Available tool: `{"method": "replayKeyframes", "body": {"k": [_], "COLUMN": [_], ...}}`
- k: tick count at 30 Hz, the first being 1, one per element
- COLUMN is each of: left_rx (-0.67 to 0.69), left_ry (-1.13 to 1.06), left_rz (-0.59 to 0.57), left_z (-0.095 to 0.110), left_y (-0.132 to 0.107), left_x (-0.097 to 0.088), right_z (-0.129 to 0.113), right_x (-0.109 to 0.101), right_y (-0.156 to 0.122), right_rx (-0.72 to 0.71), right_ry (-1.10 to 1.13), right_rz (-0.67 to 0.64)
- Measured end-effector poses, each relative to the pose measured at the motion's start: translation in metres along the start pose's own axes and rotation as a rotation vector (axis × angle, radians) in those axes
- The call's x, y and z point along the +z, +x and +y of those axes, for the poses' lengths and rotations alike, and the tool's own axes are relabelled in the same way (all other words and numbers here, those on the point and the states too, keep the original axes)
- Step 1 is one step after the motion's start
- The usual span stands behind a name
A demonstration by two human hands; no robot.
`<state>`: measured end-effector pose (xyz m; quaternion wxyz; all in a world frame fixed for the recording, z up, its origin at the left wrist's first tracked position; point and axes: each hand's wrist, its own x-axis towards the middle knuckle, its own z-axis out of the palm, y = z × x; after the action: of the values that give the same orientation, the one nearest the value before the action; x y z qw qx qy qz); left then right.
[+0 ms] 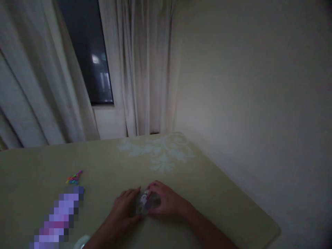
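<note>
A small clear item with a white figure on it (144,200), perhaps a plastic box or packet, is on the table between my hands; its exact kind is too dim to make out. My left hand (126,206) grips its left side, thumb near the front edge and fingers at the back. My right hand (166,200) curls around the right side, fingertips on top and thumb at the front. Both hands are closed on it. Part of the item is hidden by the fingers of my right hand.
The table (109,162) has a pale floral pattern (162,152) at the back. Several small colourful pieces (74,178) lie left, above a blurred purple object (58,218). A pale round object (82,241) is partly hidden by my left forearm. A wall (246,121) borders the right, curtains (147,69) the back.
</note>
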<state>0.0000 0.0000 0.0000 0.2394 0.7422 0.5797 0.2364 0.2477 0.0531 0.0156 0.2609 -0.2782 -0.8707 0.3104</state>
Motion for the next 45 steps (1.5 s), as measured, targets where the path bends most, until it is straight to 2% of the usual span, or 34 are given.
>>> {"method": "replayKeyframes", "body": {"k": [3, 6, 10, 13, 15, 17, 19, 21, 23, 25, 27, 29, 32, 36, 40, 45], "left_rx": [0.029, 0.020, 0.014, 0.014, 0.002, 0.008, 0.048, 0.078, 0.065, 0.057, 0.104, 0.214, 0.380, 0.506, 0.593, 0.659], "left_ry": [-0.043, -0.063, -0.070, -0.106, -0.126, -0.121, -0.101, -0.078, -0.043, 0.009, 0.066, 0.120, 0.250, 0.450, 0.543, 0.548], "left_rz": [0.010, 0.011, 0.003, 0.012, 0.053, 0.101, 0.150, 0.216, 0.305, 0.369, 0.403, 0.415, 0.394, 0.292, 0.263, 0.248], "left_z": [-0.001, 0.006, 0.013, 0.010, 0.005, -0.001, -0.005, -0.009, -0.015, -0.021, -0.026, -0.028, -0.023, -0.016, -0.015, -0.015], "left_y": [0.000, 0.000, -0.002, -0.002, -0.001, 0.000, 0.002, 0.003, 0.005, 0.007, 0.008, 0.009, 0.009, 0.010, 0.010, 0.008], "left_x": [0.000, -0.004, -0.006, -0.001, 0.004, 0.007, 0.009, 0.009, 0.009, 0.009, 0.009, 0.010, 0.010, 0.009, 0.008, 0.003], "right_z": [0.000, 0.003, 0.001, 0.000, 0.003, 0.011, 0.024, 0.039, 0.050, 0.054, 0.047, 0.032, 0.006, -0.014, -0.012, -0.008], "right_x": [0.004, 0.002, -0.001, -0.005, -0.011, -0.022, -0.034, -0.045, -0.051, -0.051, -0.042, -0.026, 0.004, 0.032, 0.033, 0.027], "right_y": [-0.003, -0.006, -0.008, -0.006, -0.005, -0.006, -0.008, -0.012, -0.015, -0.016, -0.013, -0.009, -0.004, -0.003, -0.004, -0.004], "right_rx": [0.024, 0.046, -0.003, -0.018, -0.002, 0.060, 0.197, 0.371, 0.489, 0.547, 0.538, 0.455, 0.315, 0.268, 0.260, 0.234], "right_ry": [0.011, 0.018, 0.070, 0.111, 0.125, 0.121, 0.037, -0.143, -0.291, -0.378, -0.408, -0.380, -0.249, -0.237, -0.209, -0.179], "right_rz": [-0.006, -0.022, -0.018, 0.028, 0.099, 0.233, 0.400, 0.487, 0.454, 0.411, 0.404, 0.396, 0.272, 0.122, 0.127, 0.128]}}
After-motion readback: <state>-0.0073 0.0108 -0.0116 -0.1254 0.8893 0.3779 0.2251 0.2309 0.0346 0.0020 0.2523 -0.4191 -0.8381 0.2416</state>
